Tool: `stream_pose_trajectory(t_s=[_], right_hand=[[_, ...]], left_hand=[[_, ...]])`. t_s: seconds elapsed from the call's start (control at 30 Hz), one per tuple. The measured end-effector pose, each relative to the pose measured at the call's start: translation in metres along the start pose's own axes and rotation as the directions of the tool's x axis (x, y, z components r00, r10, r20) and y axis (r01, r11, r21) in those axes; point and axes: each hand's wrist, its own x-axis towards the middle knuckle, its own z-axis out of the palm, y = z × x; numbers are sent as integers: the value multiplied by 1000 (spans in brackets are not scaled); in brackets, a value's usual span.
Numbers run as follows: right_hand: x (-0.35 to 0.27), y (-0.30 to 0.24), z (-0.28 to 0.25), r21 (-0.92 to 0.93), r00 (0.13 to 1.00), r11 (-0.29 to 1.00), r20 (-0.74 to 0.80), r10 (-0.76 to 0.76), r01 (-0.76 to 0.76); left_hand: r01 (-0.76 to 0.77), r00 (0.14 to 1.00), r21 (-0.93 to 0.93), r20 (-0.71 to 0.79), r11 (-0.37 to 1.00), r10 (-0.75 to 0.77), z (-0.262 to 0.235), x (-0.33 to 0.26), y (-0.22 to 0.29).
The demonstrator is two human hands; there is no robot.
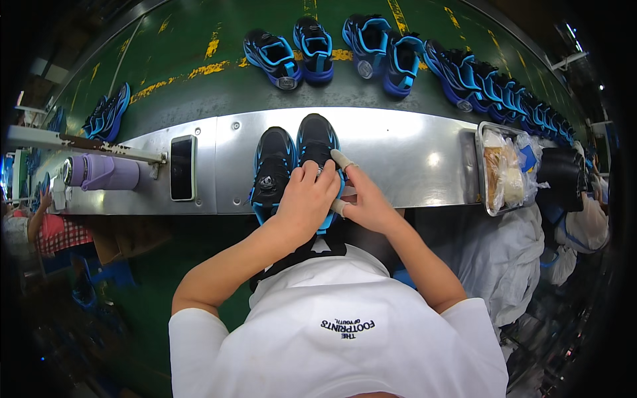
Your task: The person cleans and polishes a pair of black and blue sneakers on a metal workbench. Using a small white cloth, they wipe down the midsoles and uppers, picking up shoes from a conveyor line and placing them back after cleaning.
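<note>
Head view shows the left hand (pixel 306 199) and right hand (pixel 365 202), fingers clamped on the right shoe (pixel 317 142) of a black-and-blue pair at the counter (pixel 398 152) edge; its partner, the left shoe (pixel 272 169), waits untouched, while finished-looking pairs (pixel 345 46) ride the green belt (pixel 199 86) beyond

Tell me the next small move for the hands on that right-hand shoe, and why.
Probably finish the right shoe, then shift both hands to the left shoe. The left hand and right hand both rest on the right shoe, a taped finger at its side, while its partner lies untouched beside it on the metal shelf.
</note>
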Motion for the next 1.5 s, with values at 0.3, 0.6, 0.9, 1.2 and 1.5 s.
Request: stream_pose_trajectory(t_s=[0.3,0.6,0.9,1.2,1.5], right_hand=[[36,-44,-50,-216,990,967,66,-121,133],[26,-19,-2,-479,952,826,75,-297,296],[30,-5,-20,-653,956,712,67,-286,258],[29,-19,-42,-457,960,849,208,-188,265],[34,-8,-62,-322,908,883,355,-221,341]], left_hand=[[117,882,-748,-224,653,-414,-59,-31,-79],[161,845,-710,-260,686,-467,-1,-49,-40],[72,951,-927,-47,368,-306,-7,-45,-51],[0,804,-747,-395,664,-444,-43,-36,-8],[149,851,-639,471,-754,-232,1,-1,58]])
